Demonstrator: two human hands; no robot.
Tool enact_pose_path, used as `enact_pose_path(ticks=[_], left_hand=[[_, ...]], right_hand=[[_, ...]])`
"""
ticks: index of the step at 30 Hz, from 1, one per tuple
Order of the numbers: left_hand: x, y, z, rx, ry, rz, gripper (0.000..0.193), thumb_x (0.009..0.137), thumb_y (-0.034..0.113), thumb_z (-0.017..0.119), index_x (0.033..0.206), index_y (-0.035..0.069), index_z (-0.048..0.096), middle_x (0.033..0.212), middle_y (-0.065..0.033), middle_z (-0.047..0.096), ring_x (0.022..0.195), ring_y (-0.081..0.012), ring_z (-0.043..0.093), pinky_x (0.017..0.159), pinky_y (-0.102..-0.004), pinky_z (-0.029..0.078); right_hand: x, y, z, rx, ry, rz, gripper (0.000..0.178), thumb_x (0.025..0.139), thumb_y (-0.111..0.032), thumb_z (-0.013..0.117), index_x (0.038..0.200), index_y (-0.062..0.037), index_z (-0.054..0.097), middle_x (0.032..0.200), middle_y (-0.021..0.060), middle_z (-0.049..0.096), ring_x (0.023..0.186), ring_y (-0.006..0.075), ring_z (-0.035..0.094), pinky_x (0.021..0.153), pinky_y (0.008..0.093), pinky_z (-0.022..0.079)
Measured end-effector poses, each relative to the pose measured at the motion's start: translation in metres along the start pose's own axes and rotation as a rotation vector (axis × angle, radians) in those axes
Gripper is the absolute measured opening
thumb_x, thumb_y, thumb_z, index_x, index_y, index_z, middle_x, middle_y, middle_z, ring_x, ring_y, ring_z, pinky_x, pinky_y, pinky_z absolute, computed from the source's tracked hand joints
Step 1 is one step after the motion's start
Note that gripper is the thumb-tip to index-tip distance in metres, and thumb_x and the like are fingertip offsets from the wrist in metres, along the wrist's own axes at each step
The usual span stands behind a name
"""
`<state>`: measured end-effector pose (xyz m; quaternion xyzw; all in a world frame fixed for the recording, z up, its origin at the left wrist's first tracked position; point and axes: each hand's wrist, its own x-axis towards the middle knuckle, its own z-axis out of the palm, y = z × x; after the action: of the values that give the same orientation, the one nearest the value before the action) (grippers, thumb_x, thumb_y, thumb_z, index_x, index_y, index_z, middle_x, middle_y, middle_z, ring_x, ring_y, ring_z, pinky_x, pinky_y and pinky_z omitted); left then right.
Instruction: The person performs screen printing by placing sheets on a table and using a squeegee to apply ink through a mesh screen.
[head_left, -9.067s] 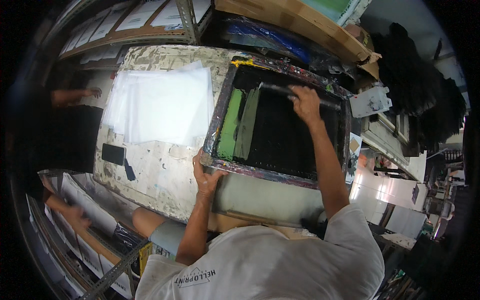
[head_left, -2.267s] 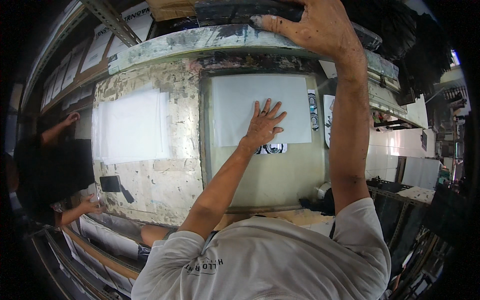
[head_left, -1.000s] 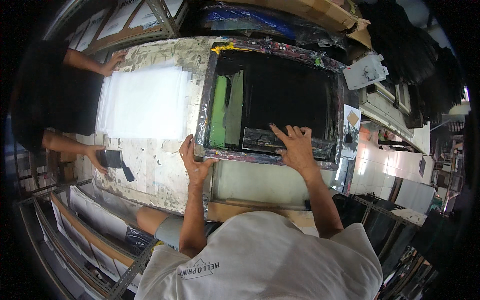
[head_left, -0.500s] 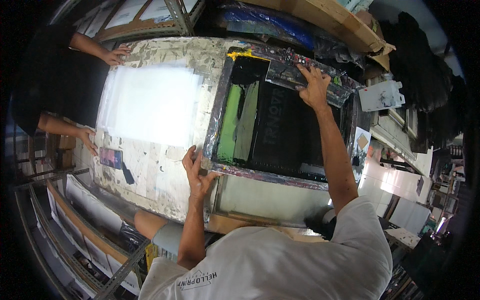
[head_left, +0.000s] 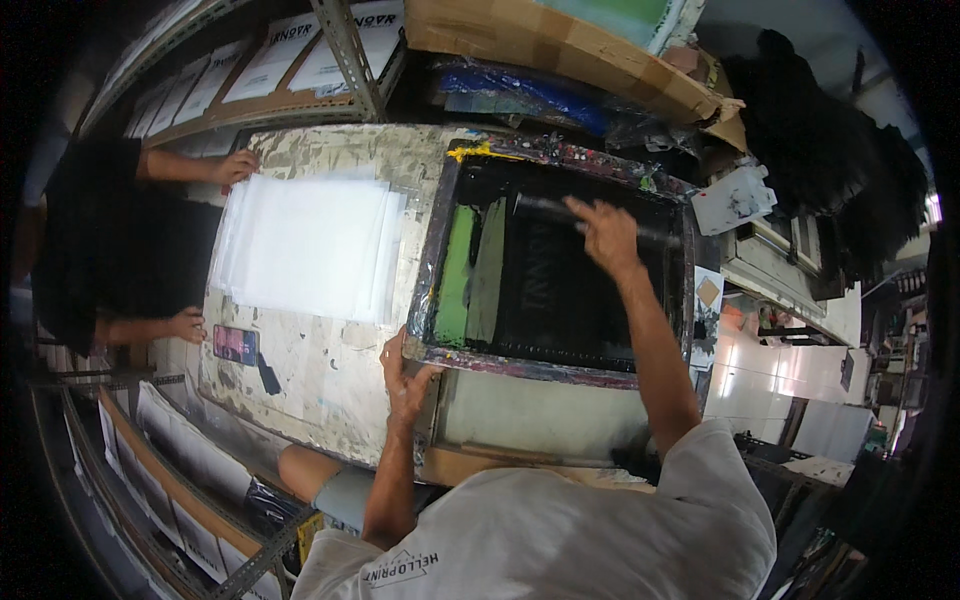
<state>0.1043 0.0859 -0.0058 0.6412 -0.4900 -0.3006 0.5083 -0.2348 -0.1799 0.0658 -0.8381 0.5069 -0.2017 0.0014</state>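
Observation:
A screen-printing frame (head_left: 560, 376) with ink-stained edges lies on the work table, its mesh (head_left: 570, 310) coated in black ink. Green and grey-green strips (head_left: 456, 275) run along the mesh's left side. My right hand (head_left: 608, 238) is closed around a dark squeegee (head_left: 540, 206) over the far part of the mesh; motion blurs its outline. At the frame's near left corner, my left hand (head_left: 405, 385) grips the edge, thumb and fingers on either side. Left of the frame sits a stack of white translucent sheets (head_left: 305, 245).
Across at the left, another person's two hands (head_left: 237, 167) rest by the table edge (head_left: 330, 440). A phone (head_left: 235, 346) lies near the sheets. A white plastic jug (head_left: 735, 200) stands off the frame's far right corner. Metal shelving (head_left: 345, 50) and cardboard (head_left: 560, 50) border the far side.
My right hand has drawn the squeegee from the frame's far edge a little toward me, tilting it. My left hand stays on the corner. The whole view has shifted, showing more of the far shelves.

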Motion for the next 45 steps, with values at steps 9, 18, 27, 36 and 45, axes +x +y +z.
enact_pose_path(ticks=[9, 18, 27, 36, 45], left_hand=[[0.028, 0.094, 0.002, -0.236, 0.161, 0.033, 0.078, 0.071, -0.003, 0.079, 0.142, -0.005, 0.049, 0.129, -0.0114, 0.056, 0.123, -0.0249, 0.052, 0.112, -0.0377, 0.036], [0.101, 0.157, 0.032, -0.226, 0.3, 0.357, 0.067, 0.088, 0.01, 0.073, 0.145, 0.003, 0.038, 0.124, -0.0105, 0.057, 0.116, -0.0217, 0.053, 0.103, -0.0394, 0.038], [0.037, 0.057, 0.118, 0.693, -0.051, 0.091, 0.026, 0.085, 0.022, 0.075, 0.096, 0.003, 0.061, 0.106, -0.0178, 0.062, 0.096, -0.0384, 0.058, 0.08, -0.0479, 0.046], [0.054, 0.081, 0.119, 0.027, 0.136, -0.081, 0.018, 0.096, 0.015, 0.063, 0.086, 0.0, 0.059, 0.071, -0.0129, 0.055, 0.067, -0.024, 0.051, 0.066, -0.038, 0.043], [0.084, 0.038, -0.026, -0.086, 0.377, -0.111, 0.012, 0.099, 0.012, 0.061, 0.092, 0.002, 0.064, 0.082, -0.0002, 0.059, 0.08, -0.0116, 0.051, 0.074, -0.0286, 0.043]], right_hand=[[-0.103, -0.124, -0.149, 0.143, -0.114, 0.05, 0.055, 0.075, -0.021, 0.074, 0.129, -0.0242, 0.068, 0.091, 0.0148, 0.063, 0.081, 0.0299, 0.062, 0.068, 0.0429, 0.046], [-0.007, -0.096, -0.23, 0.01, 0.159, -0.128, 0.071, 0.062, -0.044, 0.085, 0.126, -0.0172, 0.071, 0.084, 0.0136, 0.069, 0.076, 0.0315, 0.068, 0.072, 0.0412, 0.053], [0.071, -0.066, -0.259, -0.039, 0.179, -0.081, 0.057, 0.071, -0.045, 0.086, 0.113, -0.0072, 0.076, 0.097, 0.0169, 0.076, 0.084, 0.0286, 0.074, 0.08, 0.039, 0.057], [0.084, -0.061, -0.26, -0.06, 0.259, -0.094, 0.054, 0.073, -0.045, 0.085, 0.109, -0.0056, 0.076, 0.102, 0.0139, 0.075, 0.089, 0.0277, 0.073, 0.082, 0.0392, 0.056], [0.088, -0.051, -0.261, -0.043, 0.218, -0.026, 0.053, 0.074, -0.041, 0.085, 0.115, -0.0088, 0.075, 0.113, 0.016, 0.073, 0.102, 0.0295, 0.071, 0.093, 0.0405, 0.053]])
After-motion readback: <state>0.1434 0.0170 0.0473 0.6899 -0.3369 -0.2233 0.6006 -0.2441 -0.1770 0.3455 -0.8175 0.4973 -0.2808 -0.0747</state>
